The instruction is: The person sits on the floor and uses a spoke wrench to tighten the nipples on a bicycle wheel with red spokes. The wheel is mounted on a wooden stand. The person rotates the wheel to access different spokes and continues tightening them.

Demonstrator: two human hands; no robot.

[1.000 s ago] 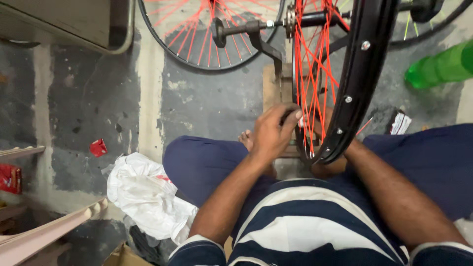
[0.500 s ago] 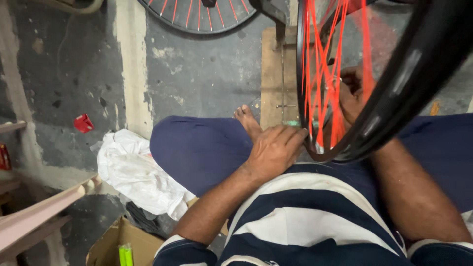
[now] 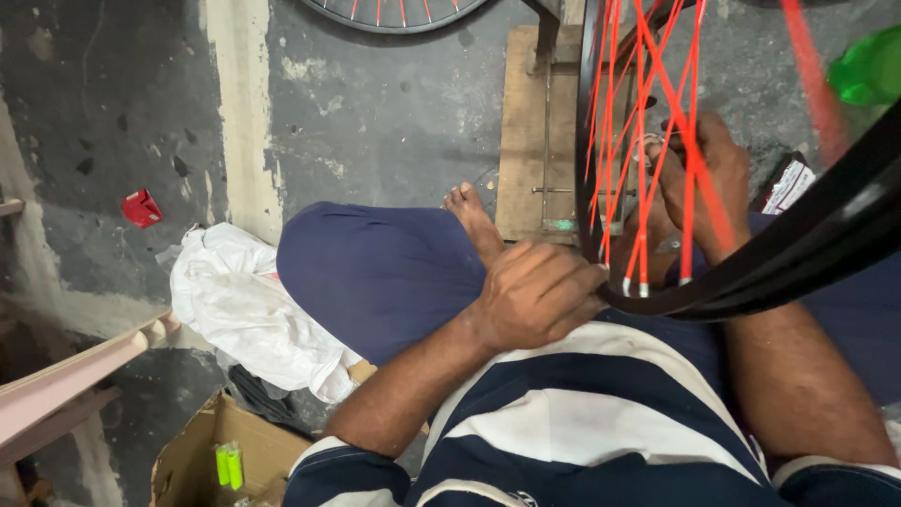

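Note:
A black bicycle wheel rim (image 3: 798, 253) with orange spokes (image 3: 648, 141) stands upright over my lap. My left hand (image 3: 535, 296) is curled against the rim's lower edge, fingers closed on it near the spoke nipples. My right hand (image 3: 704, 178) reaches in behind the spokes and pinches one of them between its fingertips. I sit cross-legged in dark blue trousers and a striped shirt, with a bare foot (image 3: 474, 221) showing in front of a wooden stand (image 3: 526, 131) that holds the wheel.
A second wheel (image 3: 394, 11) lies at the top edge. A crumpled white cloth (image 3: 249, 305) lies at left, an open cardboard box (image 3: 202, 455) with small green items at bottom left, a red scrap (image 3: 141, 208) on the concrete floor, a green bottle (image 3: 868, 66) at top right.
The view has tipped down and left. My left hand slid from the spokes to the rim's lower edge; my right hand came up behind the spokes. The wheel sits closer.

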